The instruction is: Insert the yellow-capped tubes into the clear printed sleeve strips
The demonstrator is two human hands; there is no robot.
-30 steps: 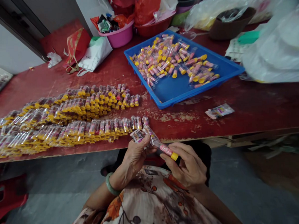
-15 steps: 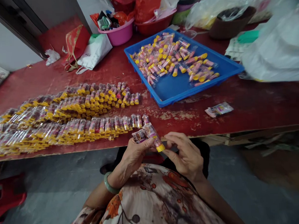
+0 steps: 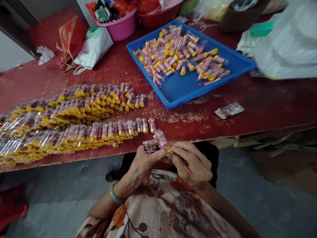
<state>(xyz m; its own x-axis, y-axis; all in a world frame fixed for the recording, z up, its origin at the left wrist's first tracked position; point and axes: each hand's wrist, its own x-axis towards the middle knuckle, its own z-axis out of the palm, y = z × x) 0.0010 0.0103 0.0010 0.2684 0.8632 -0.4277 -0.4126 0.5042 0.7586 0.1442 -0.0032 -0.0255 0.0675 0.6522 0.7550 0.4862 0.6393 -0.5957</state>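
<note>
Over the table's front edge, my left hand (image 3: 141, 164) is closed on a small fan of printed labels (image 3: 150, 146), its thumb lying across them. Against that thumb rests a small clear tube (image 3: 163, 142) with a printed label on its side, tilted up to the left. The fingertips of my right hand (image 3: 192, 163) pinch the tube's lower right end, and its yellow cap is hidden there. Just beyond my left hand stand rows of labelled tubes with yellow caps (image 3: 107, 132), stacked along the table's left part.
On the red table (image 3: 192, 126) sits a blue tray (image 3: 181, 94) of pink-filled, yellow-capped tubes. A little pile of printed labels (image 3: 229, 110) lies to the right. Bags, a pink basin (image 3: 122, 28) and a brown container (image 3: 242, 17) line the back. A red stool (image 3: 13, 205) stands lower left.
The tube has turned in my fingers, and its yellow cap, visible before, is now covered. My right fingers have closed in on the tube. The view has shifted slightly.
</note>
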